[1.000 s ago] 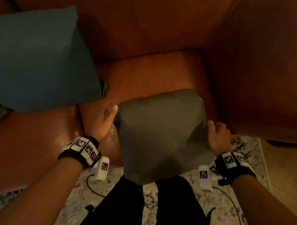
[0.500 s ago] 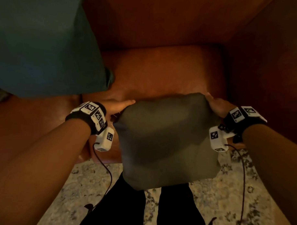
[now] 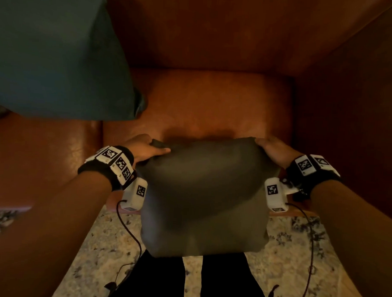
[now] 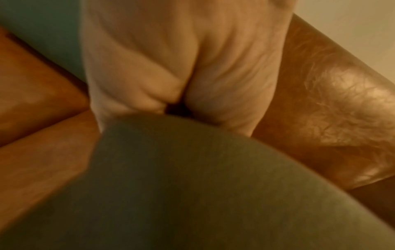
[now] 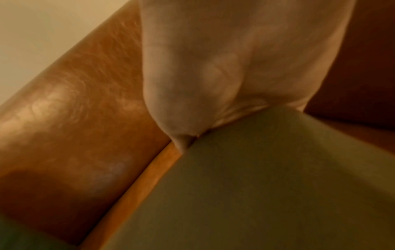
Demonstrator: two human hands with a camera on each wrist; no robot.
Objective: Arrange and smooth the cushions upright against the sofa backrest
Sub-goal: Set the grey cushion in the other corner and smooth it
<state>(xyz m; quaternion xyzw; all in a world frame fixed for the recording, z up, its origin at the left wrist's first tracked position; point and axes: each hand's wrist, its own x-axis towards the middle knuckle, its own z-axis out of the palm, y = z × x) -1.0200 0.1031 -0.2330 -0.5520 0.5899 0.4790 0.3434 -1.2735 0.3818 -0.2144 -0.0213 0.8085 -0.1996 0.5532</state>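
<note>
I hold an olive-grey cushion (image 3: 204, 193) in the air in front of the sofa seat (image 3: 203, 104). My left hand (image 3: 149, 147) grips its upper left corner and my right hand (image 3: 272, 148) grips its upper right corner. Each wrist view shows a palm wrapped over the cushion's edge (image 4: 192, 186) (image 5: 256, 186), fingertips hidden behind the fabric. A dark teal cushion (image 3: 58, 52) leans upright against the brown leather backrest (image 3: 205, 31) at the left.
The sofa's right armrest (image 3: 352, 109) walls in the seat on the right. A patterned rug (image 3: 102, 251) lies under my legs (image 3: 163, 280). Cables (image 3: 130, 230) hang from both wrist cameras.
Both hands slid up from the cushion's sides to its top corners and lifted it forward over the seat's front edge. The view moved closer to the sofa.
</note>
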